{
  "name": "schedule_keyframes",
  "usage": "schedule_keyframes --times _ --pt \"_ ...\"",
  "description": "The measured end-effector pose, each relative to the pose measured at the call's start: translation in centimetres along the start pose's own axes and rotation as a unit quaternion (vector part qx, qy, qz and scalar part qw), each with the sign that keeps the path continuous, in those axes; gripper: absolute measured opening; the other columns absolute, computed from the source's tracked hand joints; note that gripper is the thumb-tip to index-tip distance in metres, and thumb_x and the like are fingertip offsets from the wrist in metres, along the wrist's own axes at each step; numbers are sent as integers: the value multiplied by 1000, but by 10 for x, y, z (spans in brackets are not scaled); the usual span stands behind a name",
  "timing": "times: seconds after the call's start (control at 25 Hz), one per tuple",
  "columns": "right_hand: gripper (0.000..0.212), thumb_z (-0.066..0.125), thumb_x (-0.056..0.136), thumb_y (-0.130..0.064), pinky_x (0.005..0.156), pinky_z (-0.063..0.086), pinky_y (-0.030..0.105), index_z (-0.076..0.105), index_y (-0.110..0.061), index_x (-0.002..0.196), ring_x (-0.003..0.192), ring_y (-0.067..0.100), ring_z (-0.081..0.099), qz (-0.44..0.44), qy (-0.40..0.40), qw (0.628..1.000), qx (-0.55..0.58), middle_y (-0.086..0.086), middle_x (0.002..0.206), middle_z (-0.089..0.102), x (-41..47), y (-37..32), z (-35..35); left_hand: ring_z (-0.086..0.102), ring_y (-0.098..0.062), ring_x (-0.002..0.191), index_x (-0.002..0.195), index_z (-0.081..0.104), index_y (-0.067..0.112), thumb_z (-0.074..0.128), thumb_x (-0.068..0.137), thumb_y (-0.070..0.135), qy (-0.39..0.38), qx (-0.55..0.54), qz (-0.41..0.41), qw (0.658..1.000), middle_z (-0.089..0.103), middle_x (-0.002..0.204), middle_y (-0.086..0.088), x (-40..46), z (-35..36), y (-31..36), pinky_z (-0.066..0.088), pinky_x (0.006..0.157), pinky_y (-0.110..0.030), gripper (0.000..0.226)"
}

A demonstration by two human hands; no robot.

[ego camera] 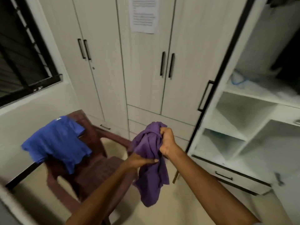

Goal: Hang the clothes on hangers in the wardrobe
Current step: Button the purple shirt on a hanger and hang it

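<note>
Both hands hold a purple garment (150,161) in the air in front of the wardrobe (146,70), above the pale floor (186,207). The right hand (167,142) has its fingers curled tight round the bunched upper part of the cloth. The left hand (142,159) pinches a fold lower down, thumb on top, while the rest of the garment hangs loose below both hands.

A blue shirt (56,142) lies draped over the backrest and left armrest of a dark brown plastic chair (90,166), its hem falling toward the seat. The chair stands in the corner between the wall under the window (24,51) and the wardrobe.

The wardrobe's 4 pale wood-grain doors facing the camera are closed, each with a black bar handle, and a printed sheet of paper (143,14) is stuck on 1 of them. Drawers run along its base. At the right, a black-edged door (215,88) stands open on a white section with shelves (253,114) and cubbies; something dark hangs in the upper part, blurred. A light bundle with a blue cord lies on the top shelf.
</note>
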State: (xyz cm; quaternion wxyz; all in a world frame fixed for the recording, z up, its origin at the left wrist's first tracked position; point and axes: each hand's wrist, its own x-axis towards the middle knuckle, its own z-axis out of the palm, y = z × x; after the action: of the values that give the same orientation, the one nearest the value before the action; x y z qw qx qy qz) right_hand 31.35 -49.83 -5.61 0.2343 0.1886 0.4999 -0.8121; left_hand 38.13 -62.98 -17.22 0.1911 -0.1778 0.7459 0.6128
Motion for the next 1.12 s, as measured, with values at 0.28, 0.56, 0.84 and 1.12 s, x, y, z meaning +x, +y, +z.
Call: schedule_keyframes --times 0.28,0.56,0.84,1.12 --pt "26 51 76 -2 64 46 30 50 -17 55 58 21 50 -82 6 996 -26 3 58 49 -28 -120 -163 65 -13 111 135 62 27 81 76 57 -124 118 78 982 69 120 7 20 189 124 52 101 -28 68" --pt "33 56 85 13 87 54 25 74 -8 103 91 16 70 -220 -24 956 -193 7 96 76 -56 -216 -344 71 -13 107 119 73 30 73 82 65 -158 -17 118 980 75 118 1 34 348 214 54 92 -24 51" --pt "30 79 88 -29 70 54 19 70 -15 112 89 10 73 -218 120 942 -226 1 105 76 -90 -255 -485 71 -27 106 115 72 13 70 87 60 -102 -199 102 969 77 109 -8 43 439 291 58 91 -40 55" --pt "82 100 62 -26 99 57 45 61 -11 133 115 29 69 -122 42 966 -224 8 126 72 -75 -267 -555 69 -31 107 116 69 4 60 96 56 -124 -311 95 938 76 113 -14 66 475 349 56 79 -40 56"
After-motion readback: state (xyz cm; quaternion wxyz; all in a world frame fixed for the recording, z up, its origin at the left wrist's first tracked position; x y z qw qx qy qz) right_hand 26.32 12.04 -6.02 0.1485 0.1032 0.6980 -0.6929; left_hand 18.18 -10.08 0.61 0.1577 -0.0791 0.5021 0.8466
